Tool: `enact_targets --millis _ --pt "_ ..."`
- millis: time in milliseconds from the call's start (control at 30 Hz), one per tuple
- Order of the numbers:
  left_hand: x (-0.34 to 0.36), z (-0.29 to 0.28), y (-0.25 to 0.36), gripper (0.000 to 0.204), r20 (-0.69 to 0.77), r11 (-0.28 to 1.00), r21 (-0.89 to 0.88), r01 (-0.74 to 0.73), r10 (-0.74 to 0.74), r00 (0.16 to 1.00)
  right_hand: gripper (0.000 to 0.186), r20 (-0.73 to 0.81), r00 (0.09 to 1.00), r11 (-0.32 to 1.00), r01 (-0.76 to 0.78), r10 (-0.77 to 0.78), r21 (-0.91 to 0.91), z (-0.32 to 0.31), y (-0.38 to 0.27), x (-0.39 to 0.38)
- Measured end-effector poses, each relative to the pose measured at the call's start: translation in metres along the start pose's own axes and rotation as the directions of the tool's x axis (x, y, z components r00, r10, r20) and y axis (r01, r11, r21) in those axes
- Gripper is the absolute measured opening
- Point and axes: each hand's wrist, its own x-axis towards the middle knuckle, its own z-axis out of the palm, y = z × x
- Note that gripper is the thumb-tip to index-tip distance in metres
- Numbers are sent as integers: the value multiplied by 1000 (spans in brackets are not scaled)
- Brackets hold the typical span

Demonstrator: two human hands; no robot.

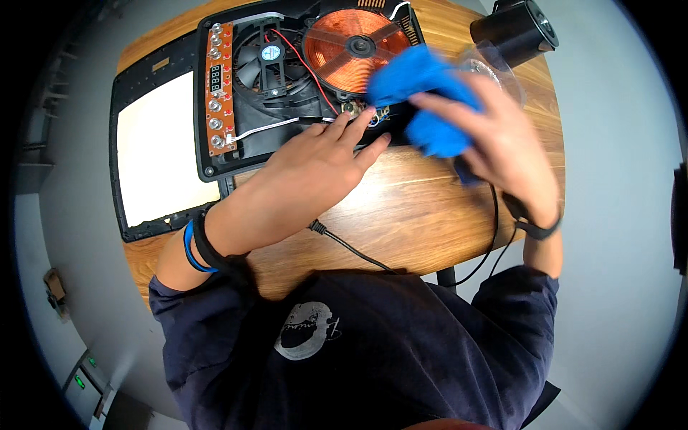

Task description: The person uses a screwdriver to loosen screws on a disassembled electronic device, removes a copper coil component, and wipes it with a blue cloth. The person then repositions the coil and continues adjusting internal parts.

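Observation:
An opened induction cooker, its black housing (287, 159) facing up, lies on the wooden table. Inside are a round copper coil (337, 57), a black fan (249, 72) and a narrow orange control board (221, 93) along the left side. My right hand (502, 129), blurred, is closed on a crumpled blue cloth (423, 79) over the coil's right edge and the housing's right end. Fingers spread, my left hand (326, 154) reaches over the housing's front edge, fingertips by small circuit parts below the coil; whether they touch is unclear. The cloth hides the housing's right part.
Left of the housing lies a flat black-framed panel (168, 143) with a pale sheet. At the far right are a black kettle-like vessel (512, 32) and a clear plastic container (512, 82). A black power cord (351, 249) runs over the table's front (401, 215).

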Motion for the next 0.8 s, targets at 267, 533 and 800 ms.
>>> enact_targets --millis 267,533,800 --pt "0 7 -5 93 -95 999 5 -50 50 994 40 144 987 995 -52 64 -88 15 12 -1" --pt "4 -2 -4 95 -18 999 2 -39 39 999 65 95 995 992 -30 43 -126 7 10 -11" --pt "1 2 -6 83 -23 1000 -13 -23 22 999 56 220 976 991 23 7 -131 7 0 -11"
